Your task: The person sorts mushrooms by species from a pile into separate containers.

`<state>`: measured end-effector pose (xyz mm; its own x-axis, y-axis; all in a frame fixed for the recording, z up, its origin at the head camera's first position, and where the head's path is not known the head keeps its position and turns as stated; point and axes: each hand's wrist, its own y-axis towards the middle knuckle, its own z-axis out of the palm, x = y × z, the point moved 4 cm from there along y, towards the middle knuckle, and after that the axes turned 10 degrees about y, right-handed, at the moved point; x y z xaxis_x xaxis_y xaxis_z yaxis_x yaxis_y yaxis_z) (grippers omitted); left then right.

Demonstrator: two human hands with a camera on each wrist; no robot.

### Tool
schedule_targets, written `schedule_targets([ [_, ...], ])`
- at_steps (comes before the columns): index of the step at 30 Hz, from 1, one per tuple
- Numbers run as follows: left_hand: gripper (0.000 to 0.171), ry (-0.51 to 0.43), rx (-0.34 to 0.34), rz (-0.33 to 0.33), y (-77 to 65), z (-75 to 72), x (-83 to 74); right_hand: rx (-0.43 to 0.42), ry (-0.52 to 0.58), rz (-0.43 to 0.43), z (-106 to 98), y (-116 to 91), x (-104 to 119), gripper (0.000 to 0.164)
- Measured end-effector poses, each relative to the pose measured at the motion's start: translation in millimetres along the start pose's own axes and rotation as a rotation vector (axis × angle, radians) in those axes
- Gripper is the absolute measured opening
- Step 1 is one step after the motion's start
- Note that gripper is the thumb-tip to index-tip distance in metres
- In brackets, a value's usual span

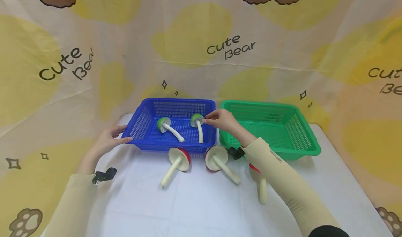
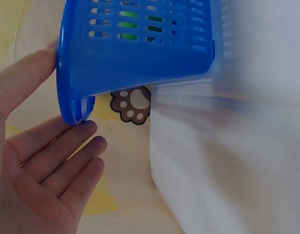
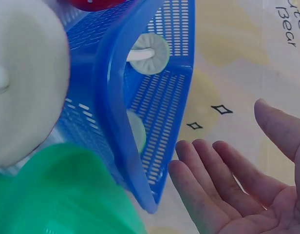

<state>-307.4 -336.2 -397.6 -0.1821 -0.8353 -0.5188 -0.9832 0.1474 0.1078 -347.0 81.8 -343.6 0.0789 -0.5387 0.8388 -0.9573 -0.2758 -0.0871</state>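
On the blue basket (image 1: 157, 147), the left hand (image 1: 105, 139) is touching the left corner, thumb spread wide — inside, two green-capped mushrooms (image 1: 164, 124) are lying, and the right hand (image 1: 222, 120) is hovering near the right one, fingers parted.

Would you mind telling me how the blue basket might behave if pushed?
The blue basket would probably slide rather than tip, since it looks wide and low. Its thin, slotted walls suggest it is light and may flex slightly.
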Motion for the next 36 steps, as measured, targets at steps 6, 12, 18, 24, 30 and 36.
schedule_targets([
  [6, 0.068, -0.004, -0.004, 0.007, -1.7, -0.7, -1.1, -0.003, -0.013, -0.040, -16, -24, -6, 0.045],
  [12, 0.070, 0.011, 0.005, -0.004, -3.4, -0.7, -0.5, -0.028, -0.016, -0.074, -35, -46, -18, 0.047],
  [18, 0.072, 0.039, 0.008, -0.026, -2.2, 0.5, -1.1, -0.044, -0.029, -0.069, -61, -72, -36, 0.052],
  [24, 0.072, 0.040, 0.013, -0.021, -1.9, 0.1, -4.0, -0.080, -0.066, -0.064, -91, -100, -56, 0.056],
  [30, 0.070, 0.038, 0.013, -0.019, -3.7, 0.0, -5.0, -0.128, -0.111, -0.067, -117, -122, -74, 0.056],
  [36, 0.072, 0.023, 0.018, -0.028, -3.9, 0.2, -1.1, -0.143, -0.131, -0.035, -135, -139, -94, 0.061],
])
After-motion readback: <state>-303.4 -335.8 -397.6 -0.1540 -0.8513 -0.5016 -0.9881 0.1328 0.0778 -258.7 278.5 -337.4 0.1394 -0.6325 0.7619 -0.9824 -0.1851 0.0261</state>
